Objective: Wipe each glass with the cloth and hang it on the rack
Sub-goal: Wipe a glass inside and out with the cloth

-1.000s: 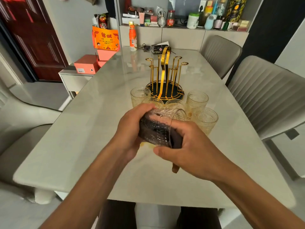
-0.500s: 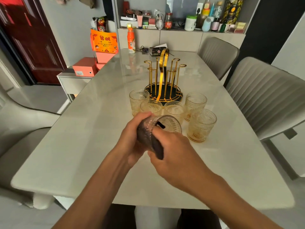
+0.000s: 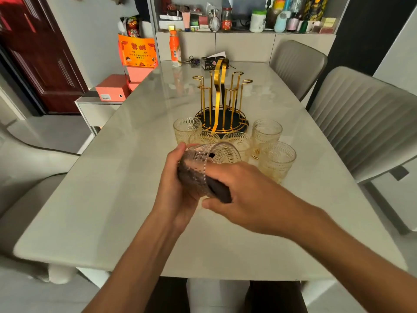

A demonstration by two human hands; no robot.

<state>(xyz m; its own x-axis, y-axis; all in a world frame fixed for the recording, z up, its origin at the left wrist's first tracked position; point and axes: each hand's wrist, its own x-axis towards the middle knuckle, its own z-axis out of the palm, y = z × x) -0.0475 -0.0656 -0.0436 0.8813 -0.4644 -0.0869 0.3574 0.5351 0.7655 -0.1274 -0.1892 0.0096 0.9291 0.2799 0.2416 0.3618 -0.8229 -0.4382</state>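
Left hand (image 3: pixel 178 188) grips the held glass (image 3: pixel 203 168) from beneath, tilted on its side above the surface (image 3: pixel 112 199). Right hand (image 3: pixel 243 195) pinches the dark cloth (image 3: pixel 217 190), which is stuffed into the glass mouth. Over the last second the glass has turned in the grip: its mouth, earlier facing the person, now points right and away, and the cloth sits deeper along the rim. Judgement: the inside wipe of this glass is under way and near completion; hanging has not begun.

The gold rack (image 3: pixel 220 102) stands upright on its dark round base with every hook bare. Five patterned glasses (image 3: pixel 276 161) stand upright just in front of it, clustered close together, unchanged in position; all appear still to be wiped.

The surface is a pale stone-look top. At its far end stand an orange bottle (image 3: pixel 175 49) and a small dark box (image 3: pixel 212 63). Grey chairs (image 3: pixel 361 123) flank the right side; a cluttered shelf (image 3: pixel 248 19) and a dark red door (image 3: pixel 33 53) lie beyond
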